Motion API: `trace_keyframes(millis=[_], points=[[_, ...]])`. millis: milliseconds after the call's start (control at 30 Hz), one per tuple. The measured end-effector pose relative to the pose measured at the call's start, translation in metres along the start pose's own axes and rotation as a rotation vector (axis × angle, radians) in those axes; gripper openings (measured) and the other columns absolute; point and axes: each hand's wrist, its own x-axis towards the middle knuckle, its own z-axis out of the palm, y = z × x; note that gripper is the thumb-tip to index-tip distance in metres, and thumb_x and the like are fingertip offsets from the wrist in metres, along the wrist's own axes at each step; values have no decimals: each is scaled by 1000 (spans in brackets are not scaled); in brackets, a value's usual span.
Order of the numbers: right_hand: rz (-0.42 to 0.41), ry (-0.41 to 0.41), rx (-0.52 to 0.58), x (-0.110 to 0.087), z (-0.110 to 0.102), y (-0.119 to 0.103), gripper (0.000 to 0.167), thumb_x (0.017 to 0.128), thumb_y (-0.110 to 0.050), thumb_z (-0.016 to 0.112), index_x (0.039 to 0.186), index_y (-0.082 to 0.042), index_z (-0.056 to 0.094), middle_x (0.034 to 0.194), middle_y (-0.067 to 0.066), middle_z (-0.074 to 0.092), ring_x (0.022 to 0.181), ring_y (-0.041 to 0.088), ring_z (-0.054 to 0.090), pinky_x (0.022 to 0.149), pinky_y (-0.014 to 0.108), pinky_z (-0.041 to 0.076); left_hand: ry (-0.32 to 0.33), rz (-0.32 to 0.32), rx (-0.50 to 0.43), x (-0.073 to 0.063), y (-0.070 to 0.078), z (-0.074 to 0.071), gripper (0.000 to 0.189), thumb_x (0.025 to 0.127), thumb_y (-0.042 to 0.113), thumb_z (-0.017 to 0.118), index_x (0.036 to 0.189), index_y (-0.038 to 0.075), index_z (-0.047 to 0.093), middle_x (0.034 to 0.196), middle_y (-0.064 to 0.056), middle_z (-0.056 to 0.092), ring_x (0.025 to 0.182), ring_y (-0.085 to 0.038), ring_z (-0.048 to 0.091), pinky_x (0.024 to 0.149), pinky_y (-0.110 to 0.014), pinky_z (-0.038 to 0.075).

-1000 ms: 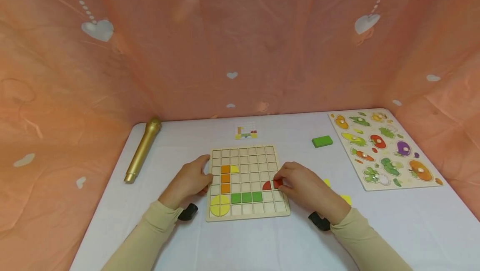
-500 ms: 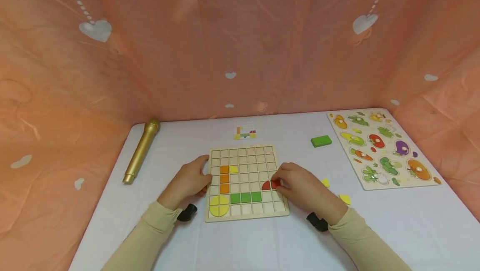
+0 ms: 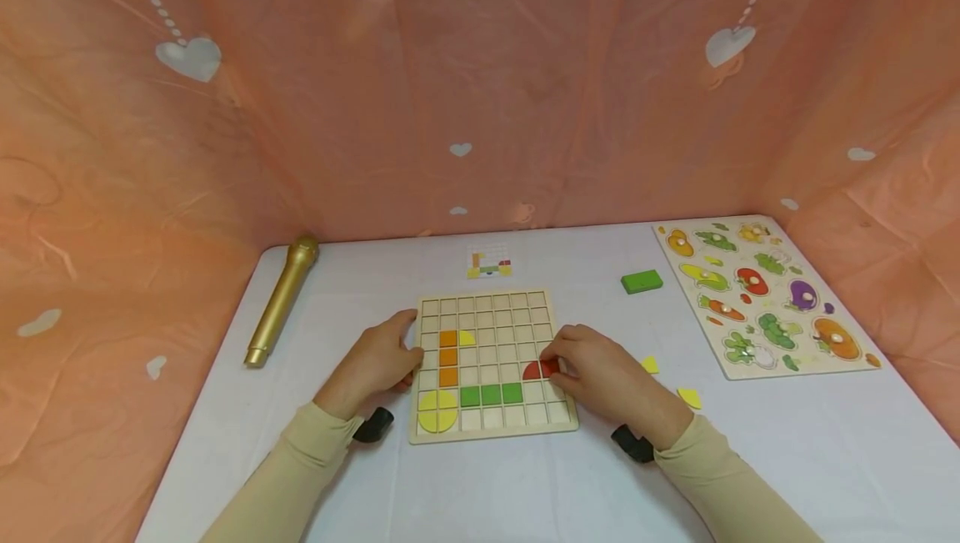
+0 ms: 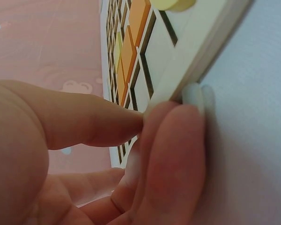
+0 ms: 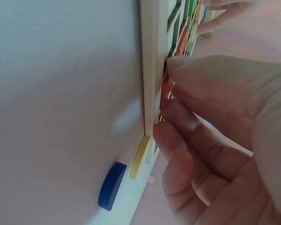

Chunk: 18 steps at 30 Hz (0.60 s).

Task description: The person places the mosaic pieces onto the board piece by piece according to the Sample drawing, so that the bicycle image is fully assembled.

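Observation:
A wooden grid board (image 3: 495, 439) lies on the table between both hands. At its left edge my left hand (image 3: 375, 364) grips the rim; the left wrist view shows the thumb (image 4: 107, 124) on top and curled fingers against the side. My right hand (image 3: 603, 372) pinches a red quarter-circle piece (image 3: 549, 369) between thumb and fingertips, down in a cell near the right edge. Another red quarter-circle piece (image 3: 532, 371) sits just left of it. Orange squares (image 3: 447, 357), green squares (image 3: 491, 394), a yellow quarter (image 3: 467, 339) and a yellow circle of quarters (image 3: 429, 419) fill other cells.
A pattern card (image 3: 489, 262) lies behind the board. Yellow pieces (image 3: 689, 398), a blue rounded piece (image 5: 112, 186) and a green block (image 3: 642, 281) lie to the right. Farther right is a vegetable puzzle board (image 3: 765, 309); a gold microphone (image 3: 281, 301) lies at left.
The red piece in my right fingers has settled flatter into its cell beside the other red piece. My left hand has kept its grip on the board. The head view has shifted slightly.

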Motion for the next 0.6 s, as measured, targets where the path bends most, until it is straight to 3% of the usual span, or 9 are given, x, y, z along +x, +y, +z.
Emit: trace_keyframes(millis=[600], points=[[-25,6,9,-3,-5,3,19,93,-13,83,112,-13,81,110,-4,72,104,14,64,94,38,59,-10,-10,7,1,-2,-1,75,102,14,65,169,11,32,78,-10,66,65,-21,66,61,-30,55]])
